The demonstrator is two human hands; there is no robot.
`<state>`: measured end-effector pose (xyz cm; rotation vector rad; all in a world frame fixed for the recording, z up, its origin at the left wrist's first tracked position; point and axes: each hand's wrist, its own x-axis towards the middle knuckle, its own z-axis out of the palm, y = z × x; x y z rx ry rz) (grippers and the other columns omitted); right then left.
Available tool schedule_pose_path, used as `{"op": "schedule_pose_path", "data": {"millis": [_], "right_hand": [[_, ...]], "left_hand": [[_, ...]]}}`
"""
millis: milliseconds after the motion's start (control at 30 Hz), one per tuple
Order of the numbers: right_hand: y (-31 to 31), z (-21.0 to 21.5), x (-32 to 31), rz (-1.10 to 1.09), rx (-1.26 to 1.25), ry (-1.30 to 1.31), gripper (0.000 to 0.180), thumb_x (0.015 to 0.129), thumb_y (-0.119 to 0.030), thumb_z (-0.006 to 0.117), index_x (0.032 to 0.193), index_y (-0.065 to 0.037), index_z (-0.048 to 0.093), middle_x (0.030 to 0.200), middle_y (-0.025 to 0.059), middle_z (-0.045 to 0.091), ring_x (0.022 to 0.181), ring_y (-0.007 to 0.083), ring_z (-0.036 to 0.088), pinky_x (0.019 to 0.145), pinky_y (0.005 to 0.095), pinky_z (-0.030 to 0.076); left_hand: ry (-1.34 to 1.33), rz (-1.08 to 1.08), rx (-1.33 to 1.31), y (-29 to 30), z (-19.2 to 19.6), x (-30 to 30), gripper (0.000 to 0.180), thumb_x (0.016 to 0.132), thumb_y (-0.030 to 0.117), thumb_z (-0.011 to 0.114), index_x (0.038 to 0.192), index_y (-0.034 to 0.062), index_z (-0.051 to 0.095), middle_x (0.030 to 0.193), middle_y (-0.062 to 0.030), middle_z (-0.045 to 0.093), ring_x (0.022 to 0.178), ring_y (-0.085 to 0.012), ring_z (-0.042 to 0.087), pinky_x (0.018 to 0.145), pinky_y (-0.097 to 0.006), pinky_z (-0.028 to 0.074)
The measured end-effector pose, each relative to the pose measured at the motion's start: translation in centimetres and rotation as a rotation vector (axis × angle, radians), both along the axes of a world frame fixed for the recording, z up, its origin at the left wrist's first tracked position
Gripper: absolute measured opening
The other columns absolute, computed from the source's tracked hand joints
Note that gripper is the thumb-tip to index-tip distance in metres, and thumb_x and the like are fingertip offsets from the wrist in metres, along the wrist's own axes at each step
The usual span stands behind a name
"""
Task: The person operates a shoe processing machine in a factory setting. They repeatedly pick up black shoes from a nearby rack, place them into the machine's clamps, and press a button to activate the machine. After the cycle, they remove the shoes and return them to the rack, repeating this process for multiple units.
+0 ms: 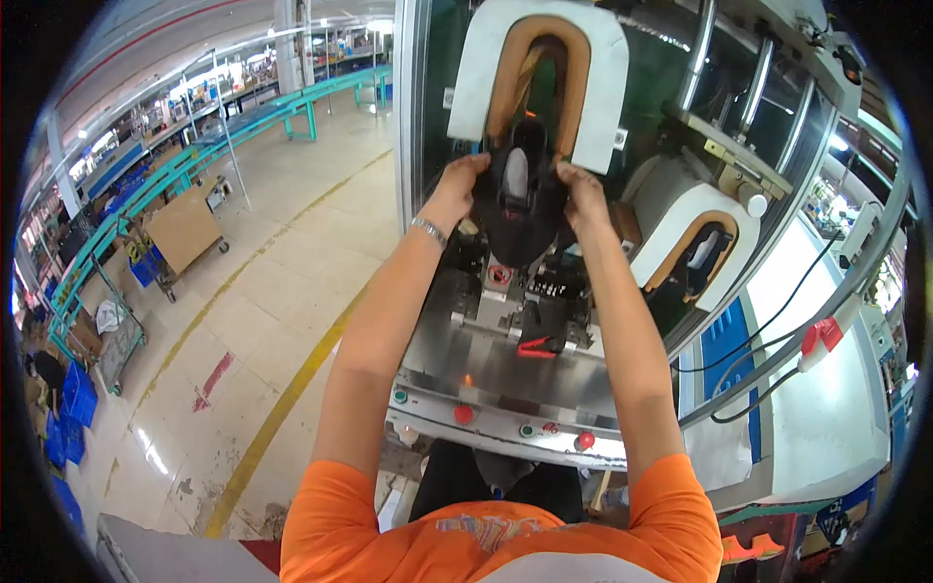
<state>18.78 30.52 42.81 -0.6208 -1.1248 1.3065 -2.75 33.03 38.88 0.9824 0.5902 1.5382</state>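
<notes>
- Head view: both hands reach up to a black shoe upper [520,209] held at a machine [544,369] with a metal front.
- Left hand [457,189] has its grip clenched on the upper's left edge; a silver bracelet [429,231] circles that wrist.
- Right hand [583,194] has its grip clenched on the upper's right edge, opposite the left.
- Above the two grips sits a white horseshoe-shaped pad [539,73] with a tan lining.
- Right of the right grip, a second white pad [695,243] holds another dark upper.
- Below the grips, red buttons [464,414] line the machine's front edge.
</notes>
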Motion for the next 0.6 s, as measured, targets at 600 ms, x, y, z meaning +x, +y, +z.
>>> {"op": "schedule_pose_path", "data": {"millis": [600], "right_hand": [[-5.1,-12.8,7.8,0.454,-0.4,0.115,0.019,0.079,-0.034,0.063,0.082,-0.016,0.058,0.074,-0.0017,0.058,0.072,0.0137,0.055,0.068,0.03,0.041]], "left_hand": [[0.949,1.21,0.97,-14.6,3.3,6.0,0.031,0.069,0.0,0.055,0.1,0.0066,0.055,0.099,-0.0124,0.055,0.091,-0.0286,0.051,0.084,-0.04,0.036]]}}
